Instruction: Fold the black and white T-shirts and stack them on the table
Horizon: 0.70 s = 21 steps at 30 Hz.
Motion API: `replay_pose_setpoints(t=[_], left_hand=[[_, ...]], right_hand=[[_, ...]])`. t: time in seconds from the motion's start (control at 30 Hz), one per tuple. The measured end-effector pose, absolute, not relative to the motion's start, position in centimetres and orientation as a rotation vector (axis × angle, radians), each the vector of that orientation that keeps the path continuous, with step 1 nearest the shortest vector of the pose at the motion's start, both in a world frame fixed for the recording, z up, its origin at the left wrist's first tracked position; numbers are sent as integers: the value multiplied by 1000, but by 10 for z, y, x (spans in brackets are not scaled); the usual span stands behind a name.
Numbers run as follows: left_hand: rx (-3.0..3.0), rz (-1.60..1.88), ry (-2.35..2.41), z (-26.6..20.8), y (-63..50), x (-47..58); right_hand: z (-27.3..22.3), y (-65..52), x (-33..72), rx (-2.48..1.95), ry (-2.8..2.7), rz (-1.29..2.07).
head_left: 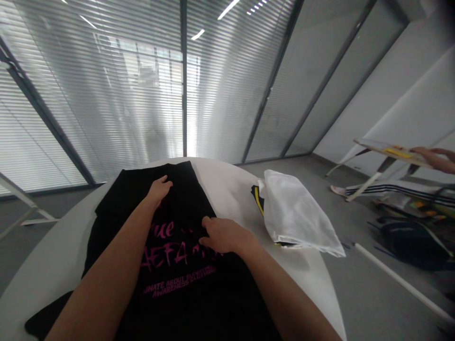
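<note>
A black T-shirt (177, 308) with pink lettering is spread over a white round table (234, 189). My left hand (159, 190) rests on its upper part, fingers stretched out and slightly apart. Lower and to the right, my right hand (225, 234) touches the shirt near its right edge, above the print. The thumb and forefinger of that hand are apart, while its other fingers are tucked out of sight. My forearms cover part of the lettering.
White folded fabric or a bag (302, 213) lies at the table's right side, with a black-and-yellow piece (259, 199) under it. Farther right, another person's hand (426, 156) is over a second table (377, 148). Dark bags (412, 241) lie on the floor. Glass panels with blinds (220, 94) stand behind.
</note>
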<state>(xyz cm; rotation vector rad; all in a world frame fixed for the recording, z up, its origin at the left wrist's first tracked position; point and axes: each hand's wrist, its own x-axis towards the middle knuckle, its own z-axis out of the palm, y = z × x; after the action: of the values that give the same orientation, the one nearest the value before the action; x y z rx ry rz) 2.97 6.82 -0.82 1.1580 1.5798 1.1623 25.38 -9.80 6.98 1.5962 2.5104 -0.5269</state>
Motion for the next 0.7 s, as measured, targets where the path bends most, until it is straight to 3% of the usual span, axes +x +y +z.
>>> replay_pose_setpoints(t=[0.27,0.7], left_hand=[[1296,1152,1620,0,67,25],[1202,1229,1414,41,77,0]], right_hand=[[61,-88,263,1334,2819,-609],[88,-103,227,1424,3001,-928]])
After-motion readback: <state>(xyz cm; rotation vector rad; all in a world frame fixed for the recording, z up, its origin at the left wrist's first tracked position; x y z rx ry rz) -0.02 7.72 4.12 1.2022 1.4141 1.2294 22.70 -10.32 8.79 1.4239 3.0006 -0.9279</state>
